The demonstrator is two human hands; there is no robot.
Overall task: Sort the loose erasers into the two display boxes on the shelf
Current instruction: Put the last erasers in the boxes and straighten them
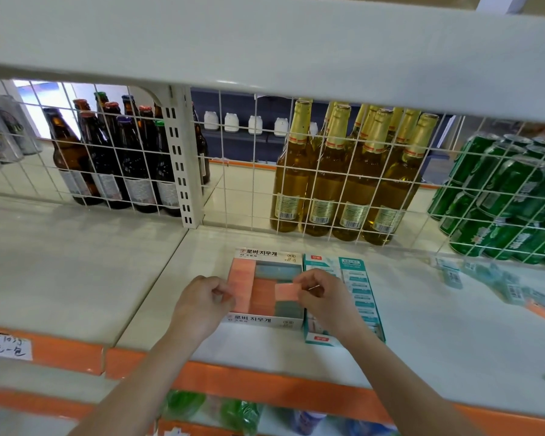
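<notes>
We have the pink eraser (286,291) pinched between the thumb and fingertips of our right hand (323,298), held just above the white display box (266,320) that sits near the front edge of the shelf (76,272), with the teal display box (367,297) touching its right side. Our left hand (202,305) has its fingers curled at the white box's left wall, seemingly steadying it, though we cannot tell whether they truly grip the card. The eraser looks to us like a small, light rubber block, slightly yielding and grippy rather than slick, so a light pinch on its long flat faces should do; it is hardly fragile. Inside the white box lie matte pink and grey-blue blocks packed edge to edge in rows. The boxes are thin printed cardboard, likely to slide on the smooth white shelf if pushed. More loose erasers (516,292), blurred, lie towards the shelf's right end.
</notes>
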